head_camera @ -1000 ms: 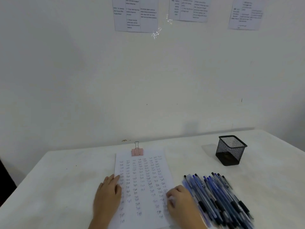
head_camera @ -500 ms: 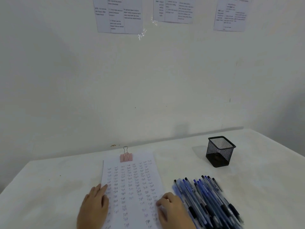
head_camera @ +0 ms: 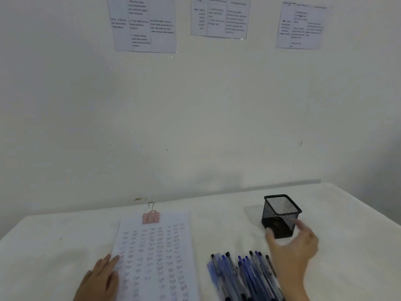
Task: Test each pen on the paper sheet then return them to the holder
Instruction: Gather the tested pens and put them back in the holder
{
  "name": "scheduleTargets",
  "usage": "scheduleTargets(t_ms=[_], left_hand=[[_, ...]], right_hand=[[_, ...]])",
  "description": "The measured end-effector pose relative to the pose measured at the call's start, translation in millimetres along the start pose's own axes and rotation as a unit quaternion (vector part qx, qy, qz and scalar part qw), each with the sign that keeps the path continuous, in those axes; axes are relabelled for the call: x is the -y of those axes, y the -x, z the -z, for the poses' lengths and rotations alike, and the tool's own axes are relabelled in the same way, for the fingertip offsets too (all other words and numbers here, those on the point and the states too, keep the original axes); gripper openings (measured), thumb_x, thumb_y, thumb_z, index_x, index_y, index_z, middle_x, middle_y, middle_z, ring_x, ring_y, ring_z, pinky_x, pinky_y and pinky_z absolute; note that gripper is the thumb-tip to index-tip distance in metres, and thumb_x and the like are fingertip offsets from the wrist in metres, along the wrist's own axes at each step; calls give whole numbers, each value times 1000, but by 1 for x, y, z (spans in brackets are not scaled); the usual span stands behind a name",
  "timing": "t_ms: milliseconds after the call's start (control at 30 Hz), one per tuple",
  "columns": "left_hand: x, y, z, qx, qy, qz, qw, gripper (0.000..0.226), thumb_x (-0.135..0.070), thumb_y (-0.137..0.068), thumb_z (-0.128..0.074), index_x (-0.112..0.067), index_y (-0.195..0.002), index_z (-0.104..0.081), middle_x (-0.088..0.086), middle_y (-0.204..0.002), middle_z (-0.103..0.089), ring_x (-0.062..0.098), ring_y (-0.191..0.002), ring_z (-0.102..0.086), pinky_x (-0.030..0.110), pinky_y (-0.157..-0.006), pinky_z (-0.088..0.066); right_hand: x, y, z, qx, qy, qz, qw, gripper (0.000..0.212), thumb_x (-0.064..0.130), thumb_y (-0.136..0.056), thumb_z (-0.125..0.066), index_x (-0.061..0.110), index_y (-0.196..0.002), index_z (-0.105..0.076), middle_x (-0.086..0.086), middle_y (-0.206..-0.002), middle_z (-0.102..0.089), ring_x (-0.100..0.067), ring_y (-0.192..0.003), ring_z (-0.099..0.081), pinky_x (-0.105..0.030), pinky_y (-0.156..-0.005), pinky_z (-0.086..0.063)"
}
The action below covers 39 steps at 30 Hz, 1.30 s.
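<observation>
While the left hand (head_camera: 102, 276) lies flat on the paper sheet (head_camera: 156, 253), apparently to steady it, the right hand (head_camera: 297, 246) spreads open at the mesh holder (head_camera: 280, 213), gripping nothing, contact unconfirmed. The pens (head_camera: 243, 274) lie heaped beside the sheet, within reach.

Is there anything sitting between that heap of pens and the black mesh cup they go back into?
Only the person's right hand, open, held above that gap close to the holder. Otherwise just bare table lies between the pens and the holder.
</observation>
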<state>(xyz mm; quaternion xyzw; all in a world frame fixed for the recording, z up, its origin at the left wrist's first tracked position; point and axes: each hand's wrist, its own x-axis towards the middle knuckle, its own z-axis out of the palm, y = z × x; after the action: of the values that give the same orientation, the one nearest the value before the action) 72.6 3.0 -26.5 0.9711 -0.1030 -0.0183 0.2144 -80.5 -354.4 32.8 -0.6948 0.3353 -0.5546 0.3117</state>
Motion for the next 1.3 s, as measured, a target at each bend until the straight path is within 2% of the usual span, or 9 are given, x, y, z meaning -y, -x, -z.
scheduleTargets(t_ms=[67,133,333,500,600,900,1033,1200,1300], left_hand=[[-1,1,1,-8,4,-7,1000,47,-32,-95,-32,-24,-142,-30,-2,-153,-19,15,-143,-14,35,-115,-13],[-1,1,-1,-25,22,-11,999,44,-24,-96,-39,-23,-139,-35,-1,-152,-24,16,-142,-18,36,-115,-14],[0,7,-3,-47,38,-20,998,41,-21,-95,-42,-22,-135,-43,-1,-149,-31,16,-141,-23,34,-114,-16],[1,9,-5,-46,35,-28,998,42,-24,-97,-38,-25,-138,-38,-2,-150,-29,14,-141,-20,33,-114,-15],[-1,12,-3,-53,31,-30,998,49,-37,-92,-29,-24,-138,-38,-1,-150,-30,15,-141,-21,34,-114,-15],[-1,15,-2,-60,36,-38,997,42,-22,-97,-38,-22,-139,-37,-1,-150,-30,14,-141,-21,33,-115,-14],[-1,16,-3,-67,48,-42,996,41,-20,-97,-39,-21,-138,-39,-1,-149,-32,14,-141,-22,32,-115,-14],[-1,17,-4,-67,50,-40,996,42,-21,-97,-38,-21,-139,-38,-1,-149,-31,14,-141,-22,32,-116,-13],[-4,18,-3,-68,42,-33,996,43,-22,-97,-36,-22,-140,-35,-1,-150,-29,15,-141,-21,32,-116,-13]], right_hand=[[-22,-34,-5,44,12,-129,991,92,20,-60,-85,-4,-134,-36,-26,-132,-42,-34,-128,-31,-46,-108,-24],[-39,-51,-12,124,-5,-192,974,113,16,-57,-89,3,-144,-19,-22,-142,-33,-35,-134,-28,-49,-111,-25],[-37,-62,-27,164,-31,-158,973,81,12,-61,-86,1,-128,-42,-17,-123,-52,-31,-114,-50,-34,-90,-41],[-2,-29,-58,215,-81,-121,966,88,18,-58,-88,4,-128,-38,-8,-118,-43,-21,-108,-44,-35,-90,-45],[13,-9,-74,239,-77,-130,959,93,21,-55,-89,3,-129,-36,-12,-122,-42,-26,-111,-45,-41,-88,-49],[17,6,-78,294,24,-126,947,100,33,-58,-87,3,-133,-28,-17,-128,-38,-35,-114,-43,-44,-85,-47],[21,-10,-62,380,139,-133,905,110,51,-65,-78,6,-143,-16,-18,-140,-29,-35,-130,-30,-44,-101,-35],[6,-22,4,478,256,-92,835,83,60,-83,-53,12,-144,-24,-16,-144,-30,-34,-133,-28,-41,-105,-31],[-1,-4,36,547,281,-139,776,101,74,-74,-51,13,-147,-15,-15,-148,-25,-33,-134,-31,-40,-109,-32]])
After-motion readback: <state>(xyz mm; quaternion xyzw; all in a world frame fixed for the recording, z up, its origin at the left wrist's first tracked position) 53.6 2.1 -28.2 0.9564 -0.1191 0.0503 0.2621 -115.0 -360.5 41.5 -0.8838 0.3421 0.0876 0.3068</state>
